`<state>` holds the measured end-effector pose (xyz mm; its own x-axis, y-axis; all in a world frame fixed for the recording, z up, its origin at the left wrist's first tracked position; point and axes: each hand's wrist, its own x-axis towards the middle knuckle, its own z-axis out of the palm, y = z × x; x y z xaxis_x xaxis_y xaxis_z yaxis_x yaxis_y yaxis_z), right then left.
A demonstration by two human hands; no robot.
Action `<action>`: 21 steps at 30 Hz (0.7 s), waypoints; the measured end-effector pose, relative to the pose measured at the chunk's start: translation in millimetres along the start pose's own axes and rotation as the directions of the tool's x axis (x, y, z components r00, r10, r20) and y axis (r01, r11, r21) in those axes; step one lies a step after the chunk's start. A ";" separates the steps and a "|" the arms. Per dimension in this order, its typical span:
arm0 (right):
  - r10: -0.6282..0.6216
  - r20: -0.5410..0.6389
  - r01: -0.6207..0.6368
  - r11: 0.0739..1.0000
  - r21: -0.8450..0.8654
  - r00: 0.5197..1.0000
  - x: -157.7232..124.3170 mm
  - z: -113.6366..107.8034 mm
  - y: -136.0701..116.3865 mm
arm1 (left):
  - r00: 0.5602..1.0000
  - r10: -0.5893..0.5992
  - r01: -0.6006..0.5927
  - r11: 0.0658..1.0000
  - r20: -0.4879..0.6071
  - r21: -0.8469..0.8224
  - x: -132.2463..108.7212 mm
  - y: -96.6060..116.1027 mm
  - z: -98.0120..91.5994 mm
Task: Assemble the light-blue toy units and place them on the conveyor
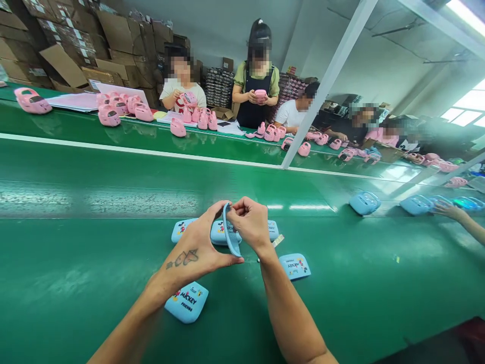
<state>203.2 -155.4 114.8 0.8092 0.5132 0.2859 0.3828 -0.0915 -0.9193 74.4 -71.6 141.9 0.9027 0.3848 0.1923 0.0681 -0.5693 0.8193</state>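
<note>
Nearest, a blue Mickey cover (186, 302) lies flat on the green belt (76, 283) beside the left forearm. Above the belt, a blue shell piece (231, 237) is held edge-on. The left hand (197, 250) and the right hand (252, 225) both pinch its top rim. This looks like close work on that rim, and any next move calls for a steady two-handed hold. More blue covers (182, 230) lie just behind. The belt is open to the left, and a co-worker's hand (450, 211) is well apart on the right.
</note>
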 end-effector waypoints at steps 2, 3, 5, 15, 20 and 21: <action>0.011 -0.007 -0.011 1.000 -0.002 1.000 -0.6 0.5 -0.7 | 1.000 -0.006 0.006 1.000 -0.003 -0.009 0.8 -2.7 1.5; 0.023 -0.001 -0.023 1.000 0.007 1.000 -0.5 0.5 -0.6 | 1.000 -0.007 0.007 1.000 -0.006 -0.015 1.0 -4.4 2.1; 0.049 0.014 -0.050 0.998 0.035 0.999 1.0 -1.3 0.6 | 1.000 -0.004 0.004 0.999 -0.005 -0.036 0.7 -7.5 1.9; 0.046 0.131 -0.100 0.888 0.448 0.990 11.7 -24.7 5.6 | 1.000 -0.007 0.018 0.859 0.023 -0.512 0.8 -14.3 -21.2; -0.011 0.258 -0.136 0.828 0.544 0.966 8.6 -20.5 2.5 | 0.991 -0.085 0.134 0.561 0.104 -0.817 2.0 -21.1 -25.6; -0.015 0.286 -0.146 0.833 0.534 0.958 7.1 -21.8 0.5 | 0.989 -0.097 0.148 0.475 0.116 -0.867 2.8 -22.3 -25.9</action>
<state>218.8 -170.4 122.3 0.6420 0.7373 0.2102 -0.0376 0.3042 -0.9519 64.4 -39.1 138.2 0.9349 0.3515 0.0483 -0.2025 0.4167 0.8862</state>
